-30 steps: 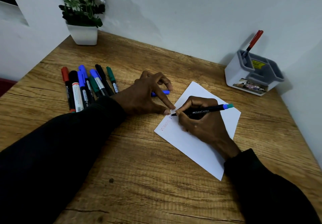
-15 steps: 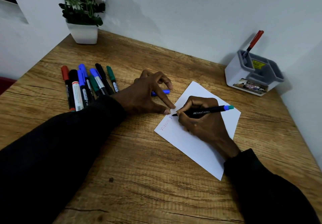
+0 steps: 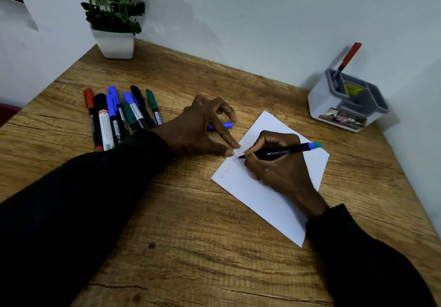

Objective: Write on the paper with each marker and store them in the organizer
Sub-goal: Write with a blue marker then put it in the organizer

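Paper (image 3: 262,194) lies askew on the table (image 3: 191,235), with red and blue writing along its near-left edge. The right hand (image 3: 279,170) grips a black marker (image 3: 286,150), tip on the paper at the end of the writing. The left hand (image 3: 198,127) is spread, thumb and forefinger pressing the paper's left edge. A blue cap (image 3: 222,125) shows under its arched fingers; whether they hold it I cannot tell. More markers (image 3: 119,115) lie far left. The organizer (image 3: 334,106), far right, holds a red pen (image 3: 348,56).
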